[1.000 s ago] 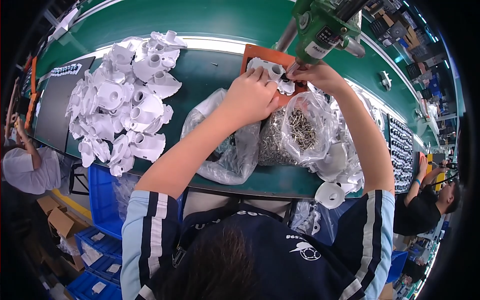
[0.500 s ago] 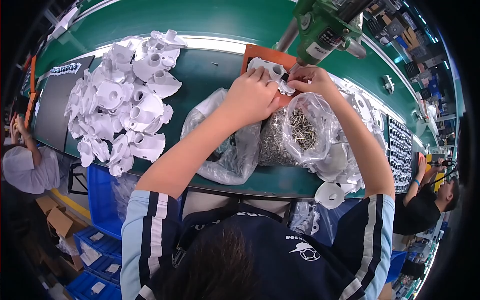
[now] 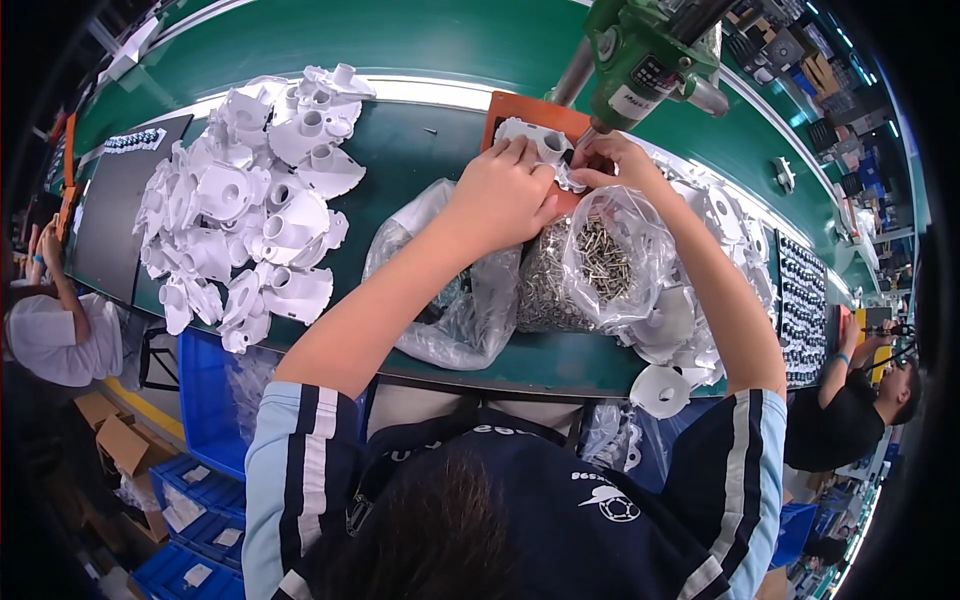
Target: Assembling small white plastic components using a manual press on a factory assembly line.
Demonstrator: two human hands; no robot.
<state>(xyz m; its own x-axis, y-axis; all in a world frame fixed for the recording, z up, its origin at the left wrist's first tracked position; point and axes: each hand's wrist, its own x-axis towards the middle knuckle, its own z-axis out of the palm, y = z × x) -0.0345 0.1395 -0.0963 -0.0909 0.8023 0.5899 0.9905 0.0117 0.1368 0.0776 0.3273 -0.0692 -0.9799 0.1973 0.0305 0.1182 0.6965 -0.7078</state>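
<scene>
A white plastic housing (image 3: 545,140) with a round tube lies on the orange base plate (image 3: 492,122) of a green bench press (image 3: 640,65). My left hand (image 3: 507,195) grips this housing at its near left side, fingers curled over it. At its right side, just under the press's spindle, my right hand (image 3: 612,165) is pinched at the fingertips; whatever sits between them is too small to make out. Close below the hands stands a clear plastic bag of screws (image 3: 605,260), its mouth spread wide. To its left lies another crumpled clear bag (image 3: 475,320), partly behind my left forearm.
A large heap of white housings (image 3: 240,200) covers the table's left part. More white parts (image 3: 675,325) pile up right of the screws, beside a tray of small dark parts (image 3: 802,310). Blue bins (image 3: 210,400) stand lower left. Co-workers sit at both sides.
My right hand has shifted slightly left and its fingers have drawn closer to the housing. The left hand stays in place on the housing.
</scene>
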